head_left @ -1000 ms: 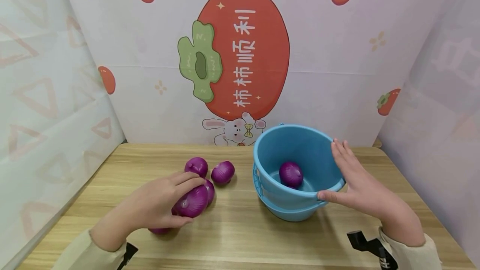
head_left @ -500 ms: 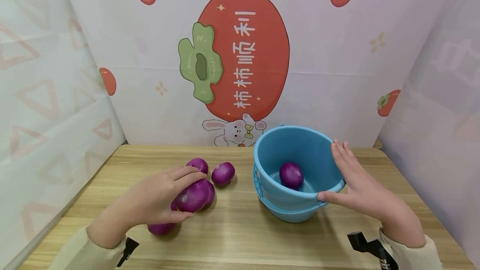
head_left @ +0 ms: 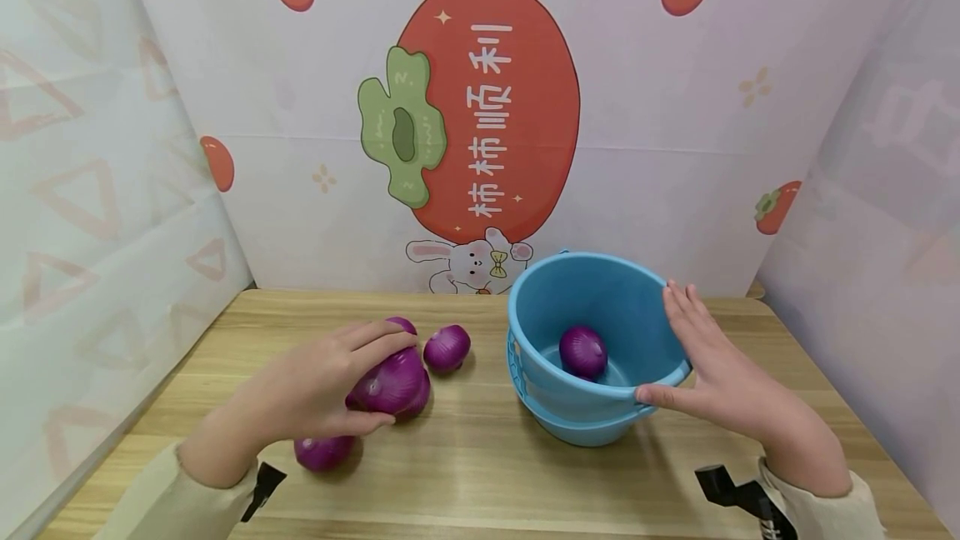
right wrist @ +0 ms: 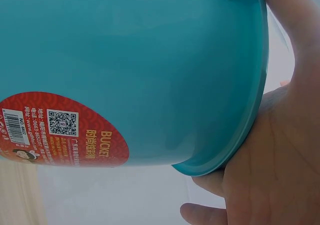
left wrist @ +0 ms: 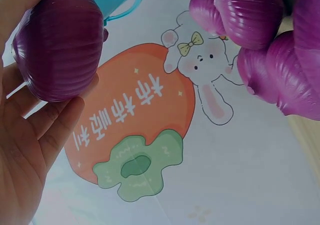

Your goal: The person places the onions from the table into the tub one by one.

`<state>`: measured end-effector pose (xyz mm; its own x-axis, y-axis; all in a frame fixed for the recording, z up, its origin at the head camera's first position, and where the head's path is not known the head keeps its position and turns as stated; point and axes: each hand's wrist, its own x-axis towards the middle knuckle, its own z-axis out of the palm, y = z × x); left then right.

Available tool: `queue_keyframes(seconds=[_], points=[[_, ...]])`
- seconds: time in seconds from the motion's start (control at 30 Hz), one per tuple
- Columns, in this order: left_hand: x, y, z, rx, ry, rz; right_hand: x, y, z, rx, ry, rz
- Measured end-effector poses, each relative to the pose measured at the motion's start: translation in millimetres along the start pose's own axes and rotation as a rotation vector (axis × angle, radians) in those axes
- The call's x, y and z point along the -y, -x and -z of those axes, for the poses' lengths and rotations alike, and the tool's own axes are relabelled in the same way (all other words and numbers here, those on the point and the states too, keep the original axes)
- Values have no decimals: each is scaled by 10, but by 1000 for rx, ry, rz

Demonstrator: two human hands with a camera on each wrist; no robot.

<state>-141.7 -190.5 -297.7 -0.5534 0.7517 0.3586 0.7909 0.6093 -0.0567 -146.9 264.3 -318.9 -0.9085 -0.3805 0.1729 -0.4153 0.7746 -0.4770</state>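
The white backdrop (head_left: 645, 90) fills the far side of your workspace, a crease running across it, and paler printed sheets flank you: a left sheet (head_left: 82, 282) with faint orange triangles and a right sheet (head_left: 877, 232) in greyish lilac shade. Beneath them spreads the table (head_left: 480, 482), light wood grain running side to side, with soft shadows under what stands on it. A large orange persimmon print (head_left: 536, 132) dominates the backdrop, set above a white rabbit print (head_left: 472, 263).

Your blue bucket (head_left: 585, 413) stands on the table, right of centre. At its right side your right hand (head_left: 712, 377) touches the rim, fingers spread and fairly straight, thumb along the near edge. Your left hand (head_left: 318, 386) grasps a purple onion (head_left: 393, 386), thumb and fingers round it, left of centre above the table.

That onion overlaps another onion (head_left: 420, 398) behind it. Of the others, one loose onion (head_left: 447, 348) lies just beyond to the right, a partly hidden onion (head_left: 403, 324) behind your fingers, a nearer onion (head_left: 324, 453) below your wrist, and one inner onion (head_left: 582, 352) inside the bucket.
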Motion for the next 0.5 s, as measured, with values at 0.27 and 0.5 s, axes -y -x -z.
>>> queue_keyframes(seconds=[0.27,0.5], points=[[8,-61,25,-60,-17,-56,2,3,1,0,-1,-6],[-36,-132,58,-40,-5,-43,0,3,0,0,-3,-2]])
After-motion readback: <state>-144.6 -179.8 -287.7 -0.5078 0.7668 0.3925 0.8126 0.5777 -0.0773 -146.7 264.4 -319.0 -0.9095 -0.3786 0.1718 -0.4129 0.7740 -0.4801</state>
